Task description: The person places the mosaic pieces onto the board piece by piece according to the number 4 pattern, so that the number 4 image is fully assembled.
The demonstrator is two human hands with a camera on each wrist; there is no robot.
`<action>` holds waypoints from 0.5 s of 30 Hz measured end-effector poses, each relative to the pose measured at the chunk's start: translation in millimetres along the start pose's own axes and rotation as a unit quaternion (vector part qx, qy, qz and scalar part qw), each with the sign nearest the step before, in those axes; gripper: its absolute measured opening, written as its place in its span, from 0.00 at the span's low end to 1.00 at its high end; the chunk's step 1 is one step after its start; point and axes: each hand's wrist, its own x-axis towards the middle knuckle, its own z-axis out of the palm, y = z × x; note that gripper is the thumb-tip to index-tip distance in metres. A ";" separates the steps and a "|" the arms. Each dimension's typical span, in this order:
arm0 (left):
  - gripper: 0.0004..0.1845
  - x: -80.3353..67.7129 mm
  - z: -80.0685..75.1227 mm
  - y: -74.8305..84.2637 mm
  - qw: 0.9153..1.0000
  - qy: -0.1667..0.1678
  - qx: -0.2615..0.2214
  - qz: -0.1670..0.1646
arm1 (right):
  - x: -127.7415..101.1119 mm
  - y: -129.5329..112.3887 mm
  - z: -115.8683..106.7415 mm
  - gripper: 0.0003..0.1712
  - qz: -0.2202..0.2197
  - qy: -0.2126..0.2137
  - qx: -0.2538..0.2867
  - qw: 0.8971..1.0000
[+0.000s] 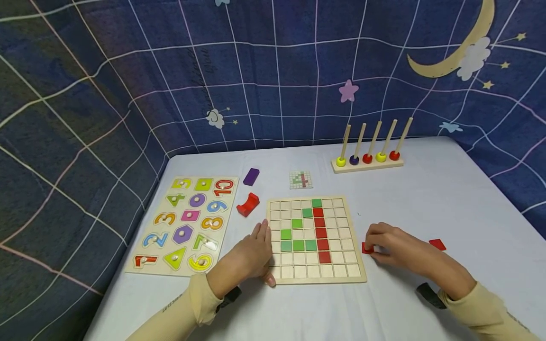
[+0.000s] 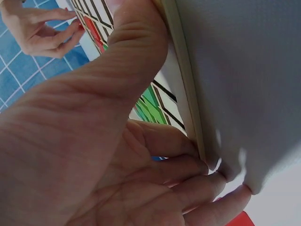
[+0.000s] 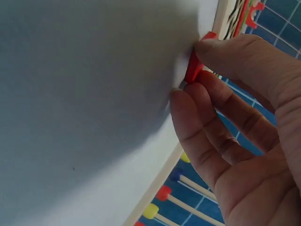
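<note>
A square wooden grid board [image 1: 294, 279] lies on the table with green and red square tiles set in some cells. The green tiles [image 1: 298, 245] form a slanting line and a short row; the red tiles [image 1: 321, 232] form a column. My left hand [image 1: 252, 253] rests along the board's left edge, its fingers extended and its thumb near the lower left corner. To the right of the board, my right hand [image 1: 394, 246] pinches a red tile [image 3: 194, 66] between thumb and fingers, just above or on the table. Another red tile [image 1: 437, 244] lies beyond the right wrist.
A small pattern card [image 1: 301, 180] lies behind the board. On the left are a number puzzle board [image 1: 170, 227], a purple block [image 1: 251, 176] and a red arch block [image 1: 248, 204]. A peg stand [image 1: 368, 165] with coloured beads stands at the back right.
</note>
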 end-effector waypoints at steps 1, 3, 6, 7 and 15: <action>0.69 -0.2 -0.2 -0.1 1.000 0.000 0.001 -0.001 | -0.5 0.4 1.6 0.18 0.000 0.004 -0.001 1.000; 0.70 -0.3 -0.1 -0.4 1.000 0.002 0.002 -0.002 | -0.8 0.6 3.6 0.19 0.003 0.008 -0.003 1.000; 0.68 -0.2 0.0 -0.7 1.000 0.002 -0.002 -0.001 | -0.8 1.0 4.7 0.19 0.006 0.010 -0.003 1.000; 0.68 -0.3 -0.1 -0.8 1.000 0.002 -0.003 0.000 | -0.9 1.0 4.7 0.19 0.007 0.009 -0.003 1.000; 0.68 0.0 1.2 -0.8 1.000 0.001 -0.001 0.001 | 3.3 -4.7 1.4 0.18 0.002 0.015 0.015 1.000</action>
